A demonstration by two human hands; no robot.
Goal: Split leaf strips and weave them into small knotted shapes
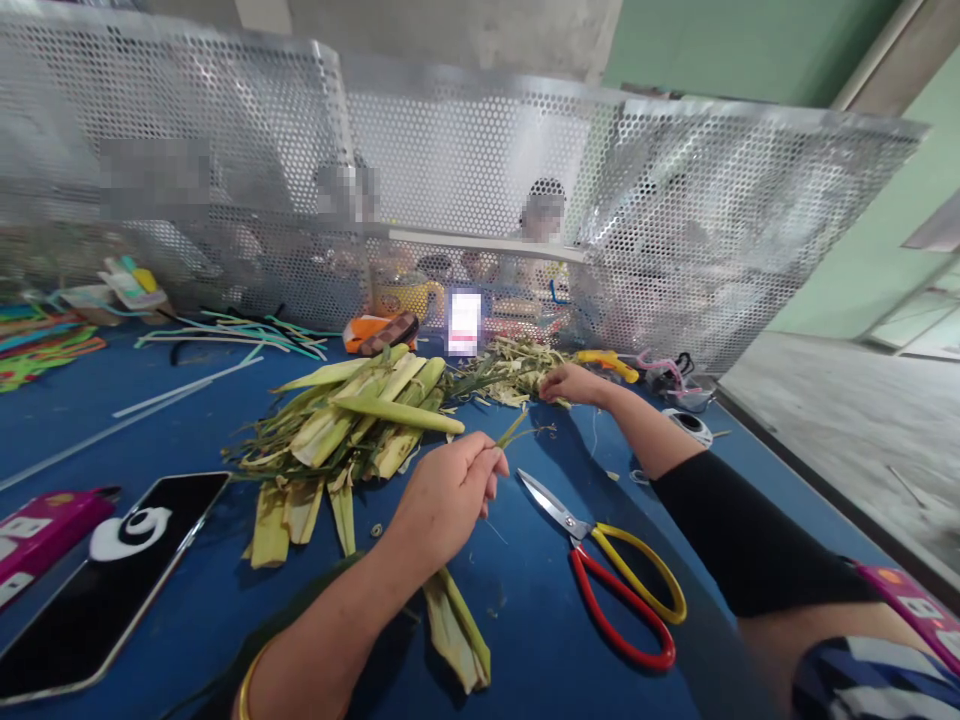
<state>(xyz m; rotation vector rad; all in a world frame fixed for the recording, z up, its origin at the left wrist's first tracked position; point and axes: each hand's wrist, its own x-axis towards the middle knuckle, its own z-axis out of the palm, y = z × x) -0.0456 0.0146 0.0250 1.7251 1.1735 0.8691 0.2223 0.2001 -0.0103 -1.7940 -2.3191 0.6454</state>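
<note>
My left hand (448, 497) is closed round what looks like a corn husk (459, 635). Its broad pale end hangs below my wrist, and a thin green tip pokes out past the fingers. At the far side, my right hand (568, 384) has its fingers pinched together at the edge of a heap of shredded husk scraps (517, 368); whatever is between them is too small to make out. A pile of corn husks (375, 405) lies just beyond my left hand. Scissors (574, 528) with one red and one yellow handle rest to the right, blades partly apart.
A black phone (112, 590) and a magenta case (52, 530) lie at left on the blue table (300, 640). Coloured strips (247, 330), an orange pouch (380, 332), a lit screen (464, 322) and a yellow tool (607, 363) line the back. People sit behind a perforated metal divider (465, 150).
</note>
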